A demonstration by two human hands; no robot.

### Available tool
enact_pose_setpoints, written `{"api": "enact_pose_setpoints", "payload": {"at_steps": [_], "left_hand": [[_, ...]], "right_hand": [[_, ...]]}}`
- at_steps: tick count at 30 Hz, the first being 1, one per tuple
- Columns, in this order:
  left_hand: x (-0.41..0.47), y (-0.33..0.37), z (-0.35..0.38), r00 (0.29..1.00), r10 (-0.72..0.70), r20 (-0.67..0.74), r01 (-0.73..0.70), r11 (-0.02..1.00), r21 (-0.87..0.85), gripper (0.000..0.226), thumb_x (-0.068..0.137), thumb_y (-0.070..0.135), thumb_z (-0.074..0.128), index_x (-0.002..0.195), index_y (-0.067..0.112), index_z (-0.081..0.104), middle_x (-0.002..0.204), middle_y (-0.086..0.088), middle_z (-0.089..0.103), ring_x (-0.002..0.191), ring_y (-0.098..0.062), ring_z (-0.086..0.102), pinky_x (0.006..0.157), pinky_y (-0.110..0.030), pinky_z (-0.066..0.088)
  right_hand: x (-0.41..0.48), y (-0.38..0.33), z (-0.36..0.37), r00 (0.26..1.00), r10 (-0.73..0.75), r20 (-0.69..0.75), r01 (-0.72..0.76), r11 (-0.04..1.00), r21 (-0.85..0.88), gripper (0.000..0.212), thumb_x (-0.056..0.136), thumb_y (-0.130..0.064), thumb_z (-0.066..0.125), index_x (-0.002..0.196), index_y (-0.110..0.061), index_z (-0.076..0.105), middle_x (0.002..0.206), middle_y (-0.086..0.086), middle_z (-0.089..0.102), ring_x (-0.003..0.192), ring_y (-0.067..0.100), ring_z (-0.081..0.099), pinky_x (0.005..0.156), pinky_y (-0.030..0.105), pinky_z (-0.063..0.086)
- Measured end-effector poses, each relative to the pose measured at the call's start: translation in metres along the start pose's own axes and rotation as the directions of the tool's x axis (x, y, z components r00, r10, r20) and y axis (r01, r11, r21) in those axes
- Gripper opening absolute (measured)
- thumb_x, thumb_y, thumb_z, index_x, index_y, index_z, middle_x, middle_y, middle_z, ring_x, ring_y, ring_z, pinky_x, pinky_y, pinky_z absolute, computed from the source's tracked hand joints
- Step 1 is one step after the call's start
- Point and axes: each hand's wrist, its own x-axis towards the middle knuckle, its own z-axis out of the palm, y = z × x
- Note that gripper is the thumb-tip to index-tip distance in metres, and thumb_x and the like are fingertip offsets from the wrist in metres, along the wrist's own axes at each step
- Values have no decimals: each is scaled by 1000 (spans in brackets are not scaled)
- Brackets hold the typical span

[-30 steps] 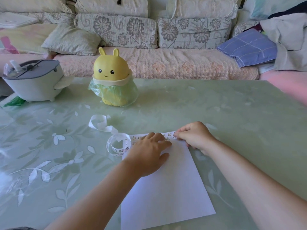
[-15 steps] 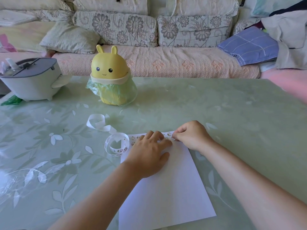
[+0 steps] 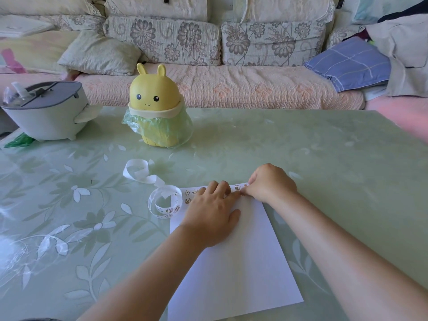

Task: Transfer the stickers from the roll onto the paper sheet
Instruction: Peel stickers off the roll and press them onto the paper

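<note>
A white paper sheet [image 3: 234,262] lies on the green table in front of me. Small cartoon stickers [image 3: 188,193] sit in rows along its far edge. The sticker roll [image 3: 165,202], a loose white loop printed with little figures, stands just off the sheet's far left corner, with a curl of bare backing tape [image 3: 136,170] trailing behind it. My left hand [image 3: 212,210] lies flat on the sheet's top part, fingers straight and pressing down. My right hand [image 3: 269,183] is curled at the far right corner, fingertips pinched at a sticker on the sheet's edge; the pinch itself is mostly hidden.
A yellow bunny-shaped bin [image 3: 156,110] with a green bag stands at the back of the table, a grey lidded container [image 3: 45,112] to its left. A sofa with cushions [image 3: 208,79] runs behind the table. The glass table top [image 3: 324,158] stretches to the right.
Both hands stay at the sheet's far edge. My right hand has shifted very slightly toward the left fingertips; the roll and sheet have not moved.
</note>
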Motion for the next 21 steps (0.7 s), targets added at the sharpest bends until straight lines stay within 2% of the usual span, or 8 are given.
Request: {"api": "enact_pose_setpoints", "payload": {"at_steps": [2, 5, 7, 10, 13, 16, 21], "left_hand": [[2, 0, -1, 1000, -1, -12, 1, 1000, -2, 56, 88, 47, 23, 128, 27, 57, 112, 1, 51, 101, -23, 47, 87, -37, 43], [4, 1, -1, 1000, 5, -9, -5, 1000, 25, 56, 88, 47, 22, 126, 26, 57, 111, 1, 52, 99, -23, 47, 85, -38, 44], [5, 1, 1, 1000, 7, -19, -6, 998, 60, 56, 89, 49, 24, 129, 26, 55, 110, 1, 52, 96, -23, 48, 81, -37, 43], [6, 3, 5, 999, 8, -53, -3, 996, 85, 52, 89, 47, 31, 132, 28, 55, 103, 0, 53, 90, -24, 49, 74, -37, 45], [7, 6, 4, 999, -1, -44, 5, 996, 92, 54, 90, 45, 27, 134, 29, 54, 103, -1, 52, 92, -24, 49, 76, -37, 43], [7, 8, 2, 1000, -12, -24, 14, 996, 87, 58, 90, 45, 20, 138, 30, 50, 108, 0, 50, 96, -23, 47, 80, -37, 41], [5, 6, 5, 998, -16, -59, 21, 996, 83, 55, 91, 44, 26, 130, 25, 59, 107, 1, 55, 95, -22, 52, 78, -36, 45]], "right_hand": [[0, 5, -1, 1000, 8, 8, -8, 1000, 25, 29, 70, -47, 80, 89, -26, 71, 89, -6, 70, 84, 20, 67, 68, 25, 51], [-4, 12, 0, 1000, 3, 4, -4, 994, 109, 23, 75, -47, 78, 89, -31, 68, 90, -12, 66, 84, 17, 64, 59, 24, 41], [-8, 16, 3, 999, -32, -24, 35, 993, 109, 18, 81, -46, 74, 92, -33, 67, 87, -14, 61, 83, 17, 61, 60, 25, 39], [-15, 22, 9, 987, -142, -72, 146, 988, 50, 17, 90, -43, 65, 104, -35, 65, 94, -14, 62, 90, 17, 61, 67, 26, 41], [-24, 28, 12, 942, -315, -111, 313, 949, -39, 24, 93, -37, 55, 115, -36, 65, 107, -10, 63, 100, 18, 63, 74, 28, 47], [-34, 34, 13, 888, -455, -64, 445, 887, -122, 28, 94, -33, 49, 116, -39, 66, 97, -5, 51, 86, 21, 60, 68, 30, 46], [-41, 40, 15, 846, -532, -34, 509, 825, -246, 30, 96, -35, 44, 118, -32, 65, 101, -3, 45, 88, 22, 56, 69, 31, 46]]}}
